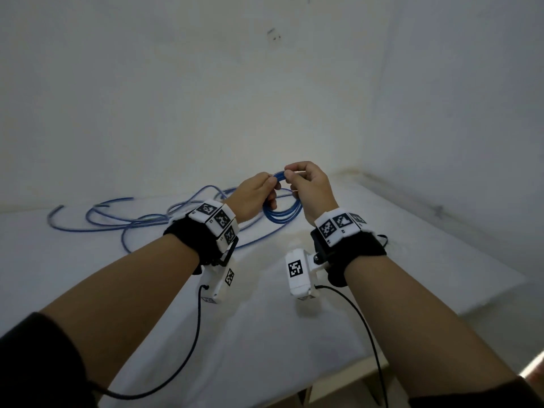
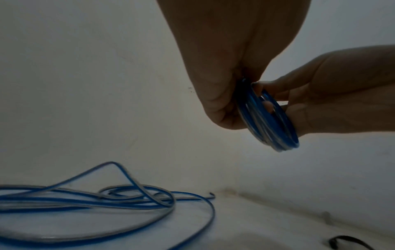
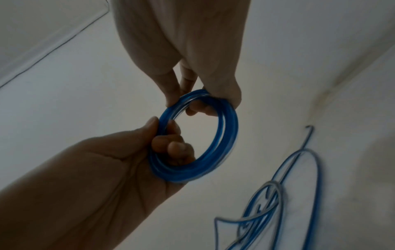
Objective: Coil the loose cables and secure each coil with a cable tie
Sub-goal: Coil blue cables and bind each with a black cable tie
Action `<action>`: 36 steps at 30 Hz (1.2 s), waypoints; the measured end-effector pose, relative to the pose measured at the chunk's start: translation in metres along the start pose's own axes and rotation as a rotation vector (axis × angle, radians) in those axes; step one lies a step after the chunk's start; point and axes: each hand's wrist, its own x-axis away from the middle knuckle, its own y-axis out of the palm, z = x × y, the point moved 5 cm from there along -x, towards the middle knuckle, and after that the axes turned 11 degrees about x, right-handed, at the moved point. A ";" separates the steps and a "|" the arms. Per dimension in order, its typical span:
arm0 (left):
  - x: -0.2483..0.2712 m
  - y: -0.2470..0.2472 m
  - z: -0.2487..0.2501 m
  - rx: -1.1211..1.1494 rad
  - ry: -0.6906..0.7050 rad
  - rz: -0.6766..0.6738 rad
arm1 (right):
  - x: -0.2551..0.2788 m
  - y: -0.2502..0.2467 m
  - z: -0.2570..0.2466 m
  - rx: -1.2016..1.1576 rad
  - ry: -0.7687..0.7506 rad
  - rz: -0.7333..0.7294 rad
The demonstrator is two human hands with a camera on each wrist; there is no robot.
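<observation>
— Two hands were on one small blue coil (image 1: pixel 283 212), held up above the white tabletop (image 1: pixel 382 245) just right of centre in the head view. The left hand (image 1: pixel 255 193) pinched the coil's left side with thumb and curled fingers; the right hand (image 1: pixel 309 188) pinched its top.

— How would you expect it to handle?

— Light and springy, I'd judge — thin plastic-jacketed cable that wants to unwind, and probably a bit slick. Best held where the turns bunch together, so every loop is trapped under the fingers while a tie goes round. I saw no cable tie in any view.

— And the rest of the cable?

— A loose tangle (image 1: pixel 132 219) lay on the tabletop at the middle left of the head view, well apart from the coil. Whether it joined the coil I couldn't tell.

— Did the wrist cameras add anything?

— Yes. The right wrist view showed the coil face-on at centre frame: a neat round ring of several turns, with the left hand's fingers (image 3: pixel 175 145) hooked through its opening. The left wrist view caught it edge-on at the right of the frame, so the stacked turns showed — and a cut cable end (image 2: pixel 211 194) near the lower middle, by the wall.
</observation>
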 end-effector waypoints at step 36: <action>-0.043 0.065 -0.043 -0.055 -0.201 0.014 | -0.017 -0.145 0.081 1.255 0.201 -0.382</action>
